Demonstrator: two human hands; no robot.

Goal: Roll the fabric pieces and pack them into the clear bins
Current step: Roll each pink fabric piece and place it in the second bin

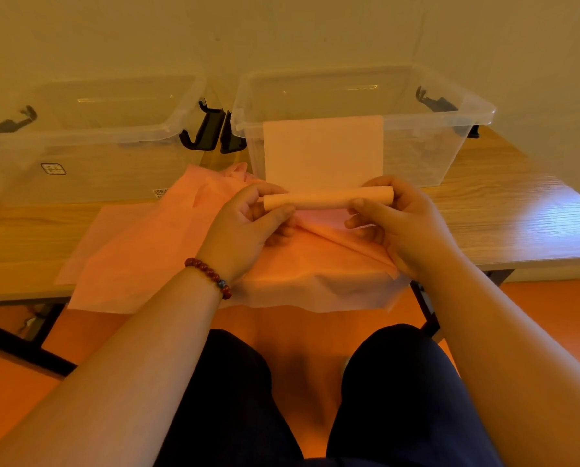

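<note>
Cut off by the left edge, the left clear bin [96, 136]; impossible to count, the overlapping pink fabric pieces [140, 251] heaped on the table [517, 224], partly hidden under the hands and hanging over its near edge. Two bins side by side at the back, four black latches [204, 129], one bead bracelet [211, 274], one half-made roll [325, 199]. Left hand [244, 230] curled round the roll's left end, right hand [399, 227] round its right end, just above the heap before the right clear bin [450, 136], unrolled tail [322, 153] lying up that bin's front wall to the rim.
</note>
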